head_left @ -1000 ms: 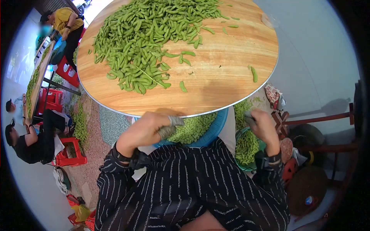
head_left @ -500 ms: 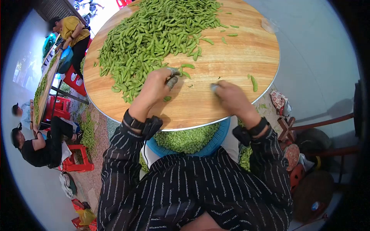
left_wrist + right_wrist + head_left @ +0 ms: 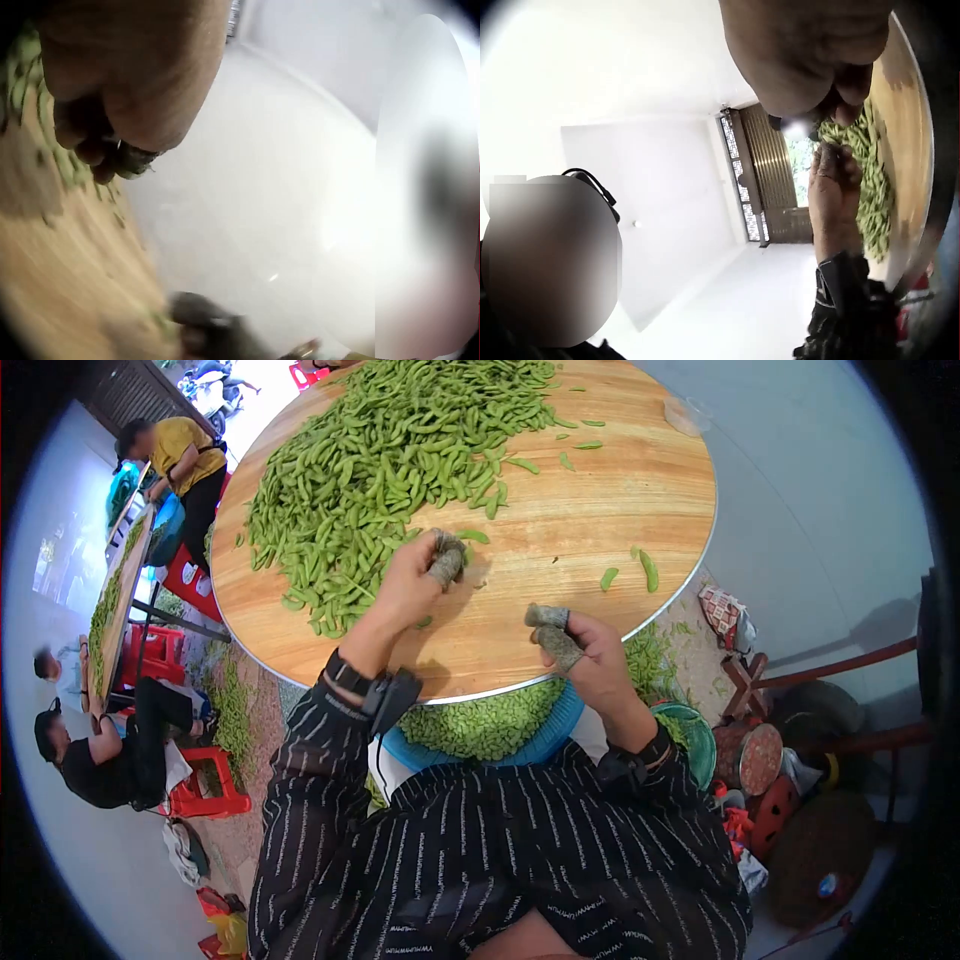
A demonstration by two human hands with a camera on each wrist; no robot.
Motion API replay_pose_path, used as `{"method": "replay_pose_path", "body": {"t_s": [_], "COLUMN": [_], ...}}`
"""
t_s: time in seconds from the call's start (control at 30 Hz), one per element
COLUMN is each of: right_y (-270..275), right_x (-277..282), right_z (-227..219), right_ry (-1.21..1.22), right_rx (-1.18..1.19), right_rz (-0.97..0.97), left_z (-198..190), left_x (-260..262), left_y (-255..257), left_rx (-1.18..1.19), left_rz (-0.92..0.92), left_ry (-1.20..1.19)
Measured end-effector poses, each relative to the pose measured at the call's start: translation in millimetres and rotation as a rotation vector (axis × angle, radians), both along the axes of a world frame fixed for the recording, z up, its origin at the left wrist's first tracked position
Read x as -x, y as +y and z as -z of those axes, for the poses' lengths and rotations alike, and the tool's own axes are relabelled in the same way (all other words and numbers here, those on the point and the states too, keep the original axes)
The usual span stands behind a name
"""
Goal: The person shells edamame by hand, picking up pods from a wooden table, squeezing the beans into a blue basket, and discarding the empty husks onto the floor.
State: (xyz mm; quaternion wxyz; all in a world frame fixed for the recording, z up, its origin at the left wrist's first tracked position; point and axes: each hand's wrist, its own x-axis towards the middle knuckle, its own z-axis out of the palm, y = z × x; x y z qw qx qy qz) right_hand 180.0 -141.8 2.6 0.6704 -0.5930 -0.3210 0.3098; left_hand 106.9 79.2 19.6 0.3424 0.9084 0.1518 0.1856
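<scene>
Over the round wooden table [image 3: 560,550], the left hand [image 3: 405,585] is curled beside the heap of green pods [image 3: 400,450], grey wraps round its thumb and finger. At its fingertips in the left wrist view a small green pod [image 3: 133,171] shows, pinched and mostly hidden. The right hand [image 3: 590,658] is above the table's near edge, its wrapped thumb and forefinger slightly apart with nothing visible between them. Just beyond it lies a single pod [image 3: 609,578]. Under the edge, a blue basin [image 3: 568,718] holds pale green beans [image 3: 480,725].
A green basket [image 3: 700,745] stands on the floor at the right, near wooden chair legs [image 3: 830,660]. Two more loose pods are by the table's right side. At the left, people sit round another table [image 3: 122,590] with red stools [image 3: 210,785]. A clear plastic cup [image 3: 687,417] is at the far right edge.
Both hands have risen from below the table edge to above it. Since half a second ago the right hand has drawn back nearer the body, and a pod has appeared beyond it.
</scene>
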Motion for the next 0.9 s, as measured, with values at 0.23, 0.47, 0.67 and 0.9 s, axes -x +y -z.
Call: {"method": "replay_pose_path", "body": {"t_s": [0.23, 0.47, 0.67, 0.9], "right_y": [23, 24, 22, 9], "right_x": [23, 34, 35, -4], "right_z": [-24, -27, -27, -16], "right_ry": [0.279, 0.258, 0.334, -0.269], "right_rx": [-0.025, -0.009, 0.019, 0.051], "right_rz": [-0.229, -0.263, -0.293, 0.027], "left_z": [-14, -15, -18, -6], "left_x": [54, 67, 70, 46], "left_y": [-47, -62, -64, -28], "left_rx": [1.134, 0.942, 0.842, 0.425], "left_rz": [0.109, 0.078, 0.058, -0.011], "left_ry": [-0.226, -0.233, -0.217, -0.173]}}
